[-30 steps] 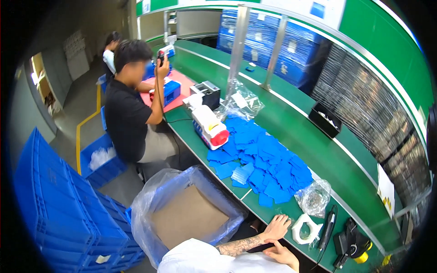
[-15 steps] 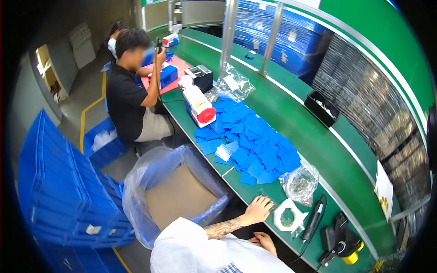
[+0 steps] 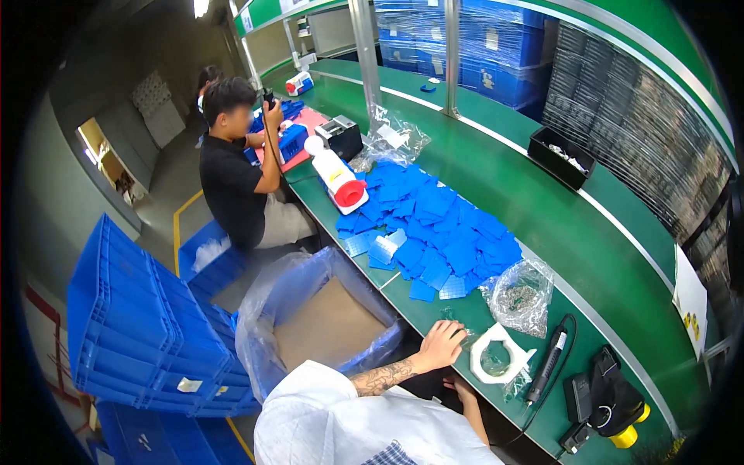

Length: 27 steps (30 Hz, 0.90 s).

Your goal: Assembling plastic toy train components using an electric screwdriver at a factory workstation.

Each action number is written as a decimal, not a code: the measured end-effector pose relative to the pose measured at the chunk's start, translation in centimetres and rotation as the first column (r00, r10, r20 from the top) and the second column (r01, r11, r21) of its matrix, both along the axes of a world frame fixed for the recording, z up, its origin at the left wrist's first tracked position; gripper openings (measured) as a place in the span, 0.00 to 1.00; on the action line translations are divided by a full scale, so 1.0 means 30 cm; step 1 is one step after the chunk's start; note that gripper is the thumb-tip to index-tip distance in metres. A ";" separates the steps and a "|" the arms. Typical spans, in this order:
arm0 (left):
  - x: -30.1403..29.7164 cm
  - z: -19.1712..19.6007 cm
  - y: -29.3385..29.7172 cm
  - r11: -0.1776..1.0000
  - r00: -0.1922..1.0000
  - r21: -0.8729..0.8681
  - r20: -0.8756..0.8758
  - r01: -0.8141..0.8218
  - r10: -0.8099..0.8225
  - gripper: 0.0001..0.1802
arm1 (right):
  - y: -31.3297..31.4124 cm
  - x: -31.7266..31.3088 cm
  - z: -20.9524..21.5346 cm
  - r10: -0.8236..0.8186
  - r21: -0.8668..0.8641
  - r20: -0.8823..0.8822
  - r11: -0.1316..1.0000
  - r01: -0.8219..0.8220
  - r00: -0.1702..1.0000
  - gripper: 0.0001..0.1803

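My left hand lies on the near edge of the green table, its fingers out flat and nothing seen in them. Right beside its fingertips is a white plastic frame with a large round opening. My right hand hangs low against the table edge, its fingers partly hidden, so its grip does not show. A corded electric screwdriver lies right of the white frame. Beyond my left hand are a clear bag of small metal parts and a heap of flat blue plastic plates.
A lined bin with cardboard inside stands left of the table, near stacked blue crates. A white, red-ended device sits by the heap. Black gear with yellow ends lies at right. A co-worker sits farther along.
The whole view has shifted and tilted slightly. My left hand stays at the table edge. My right hand's fingers have moved closer under the edge and show less.
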State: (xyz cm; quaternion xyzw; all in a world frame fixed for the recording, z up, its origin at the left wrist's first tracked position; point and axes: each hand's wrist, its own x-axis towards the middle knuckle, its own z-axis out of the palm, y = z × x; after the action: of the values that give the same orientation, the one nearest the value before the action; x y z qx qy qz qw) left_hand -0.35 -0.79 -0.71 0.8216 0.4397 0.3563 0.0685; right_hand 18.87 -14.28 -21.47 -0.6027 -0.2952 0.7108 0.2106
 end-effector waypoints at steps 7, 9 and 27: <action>-0.007 -0.004 -0.003 1.000 0.999 0.013 -0.028 -0.015 0.015 0.17 | 0.017 0.068 -0.045 0.010 0.249 0.234 0.966 -0.070 0.972 0.16; -0.011 -0.003 -0.001 1.000 1.000 0.017 -0.023 -0.017 0.018 0.16 | 0.027 0.098 -0.051 0.012 0.312 0.308 0.943 -0.113 0.951 0.16; -0.011 -0.013 -0.021 1.000 0.999 -0.010 -0.013 0.030 -0.030 0.16 | -0.136 0.054 0.299 -0.320 0.563 0.583 0.822 -0.087 0.747 0.19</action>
State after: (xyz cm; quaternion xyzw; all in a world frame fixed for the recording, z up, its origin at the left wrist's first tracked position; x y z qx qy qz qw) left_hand -0.68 -1.41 -1.10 0.8301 0.4295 0.3477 0.0749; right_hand 20.48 -18.35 -12.49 -0.7419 -0.5032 0.3209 0.3058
